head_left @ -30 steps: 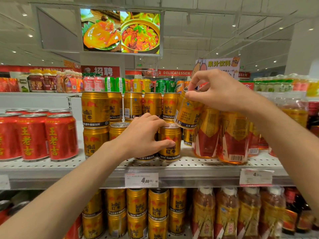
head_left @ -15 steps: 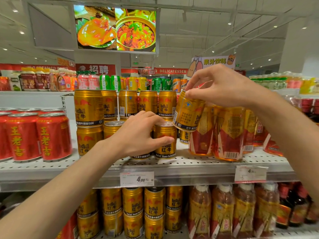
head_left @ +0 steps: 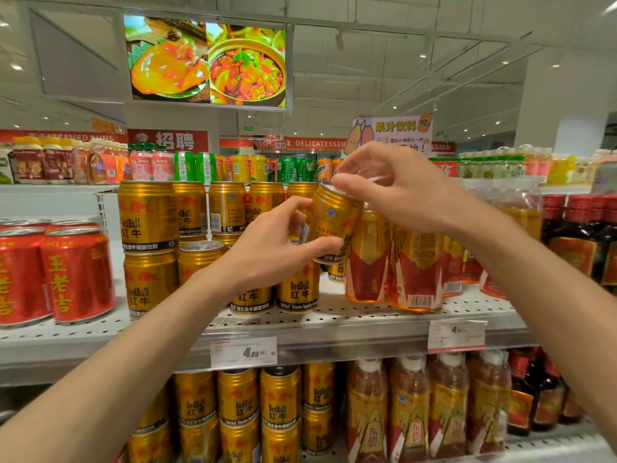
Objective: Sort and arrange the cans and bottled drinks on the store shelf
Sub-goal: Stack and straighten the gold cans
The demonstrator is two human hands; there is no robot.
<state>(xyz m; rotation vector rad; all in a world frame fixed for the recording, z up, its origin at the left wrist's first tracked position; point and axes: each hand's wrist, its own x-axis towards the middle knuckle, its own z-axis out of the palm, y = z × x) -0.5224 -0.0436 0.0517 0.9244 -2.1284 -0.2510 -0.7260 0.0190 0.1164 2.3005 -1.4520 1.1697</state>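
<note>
Our left hand (head_left: 277,248) is leaving the shelved cans and closing round the body of the tilted gold can (head_left: 330,225), which our right hand (head_left: 394,188) is pinching by its rim above the shelf (head_left: 334,325); we are probably passing it over for stacking.

— Where am I steering us?

— A supermarket drinks aisle, from what I see. White perforated metal shelf (head_left: 334,317) packed with stacked gold energy-drink cans (head_left: 148,215), red herbal-tea cans (head_left: 78,275) and amber bottled teas (head_left: 414,262).

— Anything else?

— White paper price tag (head_left: 243,352) reading 4.80 clipped to the shelf edge, a red "DELICATESSEN" banner (head_left: 315,143) behind, a hanging screen showing cooked dishes (head_left: 207,61), and a juice-drinks cardboard sign (head_left: 394,132).
</note>
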